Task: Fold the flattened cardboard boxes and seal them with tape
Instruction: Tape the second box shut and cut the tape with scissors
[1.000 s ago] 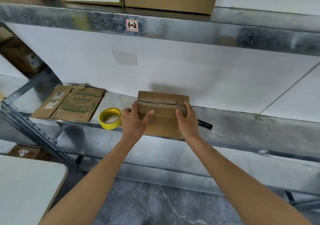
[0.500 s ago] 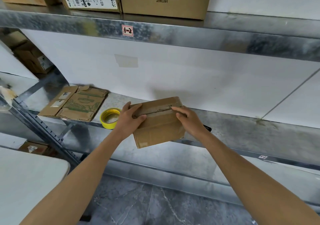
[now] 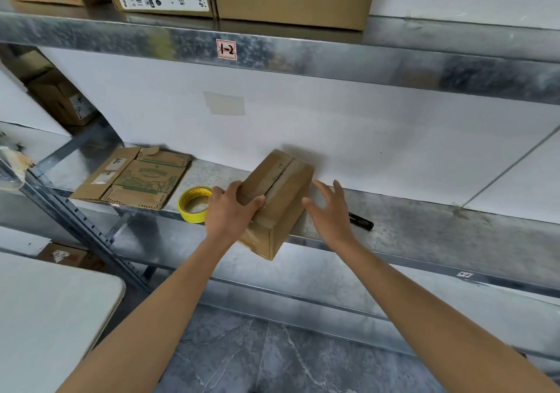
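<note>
Over the front edge of the metal shelf point(image 3: 424, 229) the box point(image 3: 281, 192) tilts. The left hand point(image 3: 230, 210) grips its left end; the right hand point(image 3: 331, 210), fingers spread, holds nothing just right of it.

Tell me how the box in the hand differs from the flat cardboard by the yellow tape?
The folded box is built up, tilted and held by the left hand; the flat cardboard lies on the shelf, untouched. The folded box is plain; the flat cardboard has green print. Both are brown.
</note>
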